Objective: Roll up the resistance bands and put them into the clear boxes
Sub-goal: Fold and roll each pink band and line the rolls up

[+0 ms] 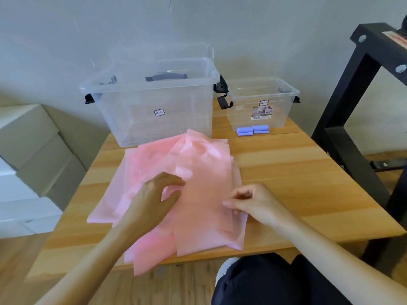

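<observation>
Centrally on the wooden desk (286,164), a loose pile of flat pink resistance bands (198,172) lies under both hands: the left hand (154,194) rests on the pile left of middle with relaxed fingers and thumb spread apart, while the right hand (248,201) pinches the right edge of the top band. Behind, in the upper half of the frame, stand a large clear box (154,102) and, to its right, a small clear box (262,104) holding rolled blue bands (253,130).

The left hand (157,194) hides part of the pink bands (198,177); their count seems unclear.
</observation>
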The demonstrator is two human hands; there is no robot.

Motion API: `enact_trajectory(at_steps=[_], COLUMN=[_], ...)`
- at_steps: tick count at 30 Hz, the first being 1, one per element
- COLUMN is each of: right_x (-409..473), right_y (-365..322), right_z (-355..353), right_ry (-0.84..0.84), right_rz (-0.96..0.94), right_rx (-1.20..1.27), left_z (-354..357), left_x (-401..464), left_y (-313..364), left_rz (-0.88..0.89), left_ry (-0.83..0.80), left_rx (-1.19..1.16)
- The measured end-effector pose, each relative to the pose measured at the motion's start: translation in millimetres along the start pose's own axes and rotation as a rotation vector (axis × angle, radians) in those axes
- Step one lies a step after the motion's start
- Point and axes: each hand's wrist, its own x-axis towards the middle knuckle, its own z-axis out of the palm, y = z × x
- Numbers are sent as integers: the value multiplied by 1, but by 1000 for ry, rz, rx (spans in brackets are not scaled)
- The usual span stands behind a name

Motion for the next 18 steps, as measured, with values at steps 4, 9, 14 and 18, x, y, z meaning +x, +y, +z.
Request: enact_trajectory(at_steps=[4,9,14,18], right_x=[-27,-40,-46,-44], right_y=[10,17,24,22], right_z=[17,23,28,31], right_ry=[39,113,95,157], right_rz=[-112,-222,-319,-354], right_rx=[-115,-121,-317,-321], left_z=[1,1,2,-4], left_x=[-37,-70,-72,-66], left_y=[-6,-10,-14,-7], left_rz=[0,-22,33,26], left_ry=[1,-8,52,121], left_rx=[43,43,34,45])
